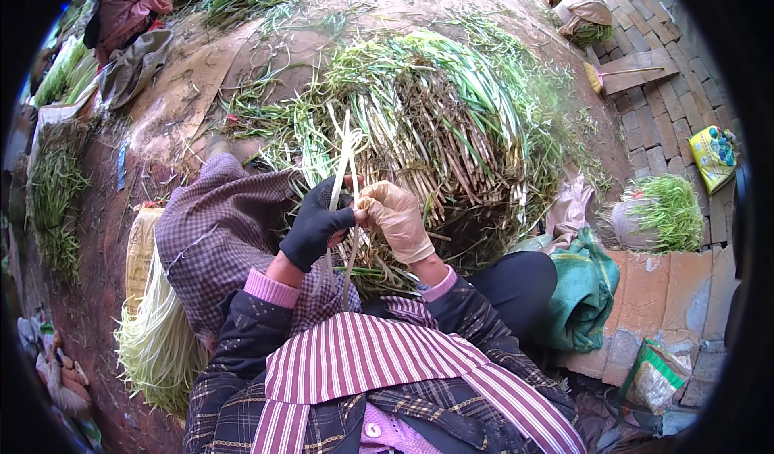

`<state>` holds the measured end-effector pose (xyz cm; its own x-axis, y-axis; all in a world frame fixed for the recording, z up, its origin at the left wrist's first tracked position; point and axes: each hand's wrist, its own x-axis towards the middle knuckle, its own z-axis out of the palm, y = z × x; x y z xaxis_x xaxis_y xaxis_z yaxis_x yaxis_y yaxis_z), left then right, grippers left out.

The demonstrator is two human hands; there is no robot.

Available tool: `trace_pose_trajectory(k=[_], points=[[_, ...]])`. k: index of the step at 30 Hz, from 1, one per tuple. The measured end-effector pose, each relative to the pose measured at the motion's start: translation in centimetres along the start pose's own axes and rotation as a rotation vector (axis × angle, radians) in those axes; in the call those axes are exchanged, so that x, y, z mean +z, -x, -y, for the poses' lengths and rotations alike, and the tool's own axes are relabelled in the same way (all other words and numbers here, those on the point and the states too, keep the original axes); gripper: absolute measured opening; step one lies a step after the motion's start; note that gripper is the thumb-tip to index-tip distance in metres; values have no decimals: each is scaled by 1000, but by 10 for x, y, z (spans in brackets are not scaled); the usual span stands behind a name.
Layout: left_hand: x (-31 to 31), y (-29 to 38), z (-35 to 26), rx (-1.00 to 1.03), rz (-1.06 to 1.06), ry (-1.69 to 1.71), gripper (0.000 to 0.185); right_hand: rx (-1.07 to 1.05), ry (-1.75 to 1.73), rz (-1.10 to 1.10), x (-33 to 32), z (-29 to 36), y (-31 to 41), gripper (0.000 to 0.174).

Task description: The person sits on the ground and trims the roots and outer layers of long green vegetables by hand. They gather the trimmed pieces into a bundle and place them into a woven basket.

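Observation:
My left hand (317,224), in a black glove with bare fingertips, grips a few pale stalks (344,157) that stand up above the fingers and curl over at the top. My right hand (396,218), in a thin tan glove, pinches one of those stalks close beside the left fingertips. Thin pale ends hang below both hands over my lap. Just beyond the hands lies a large heap of leafy green stalks (453,127), with brown, dirt-caked lower ends towards me. A checked cloth (224,224) covers my left leg.
Left of me, a bundle of pale long leaves (160,333) rests in a yellow wrapper (142,248). On the right are a green woven sack (583,297), a wrapped green bundle (662,212), a yellow bag (713,154) and a broom (595,79). Another person (130,6) is at upper left.

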<state>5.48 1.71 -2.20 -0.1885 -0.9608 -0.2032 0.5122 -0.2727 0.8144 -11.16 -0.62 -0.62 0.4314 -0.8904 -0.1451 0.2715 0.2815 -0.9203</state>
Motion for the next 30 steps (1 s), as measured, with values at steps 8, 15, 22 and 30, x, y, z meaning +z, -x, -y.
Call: trace_pose_trajectory(k=[8, 15, 22, 30], points=[[9, 3, -7, -42, -68, 60, 39, -401, 648, 19, -3, 9, 5, 19], [5, 3, -21, 59, -265, 38, 38, -97, 520, 356, 1, 18, 39, 21], [-1, 4, -37, 94, -280, 102, 33, 94, 681, 274, -15, 16, 51, 59], [3, 8, -29, -135, -50, -176, 27, 90, 356, 301, 15, -19, 21, 51]])
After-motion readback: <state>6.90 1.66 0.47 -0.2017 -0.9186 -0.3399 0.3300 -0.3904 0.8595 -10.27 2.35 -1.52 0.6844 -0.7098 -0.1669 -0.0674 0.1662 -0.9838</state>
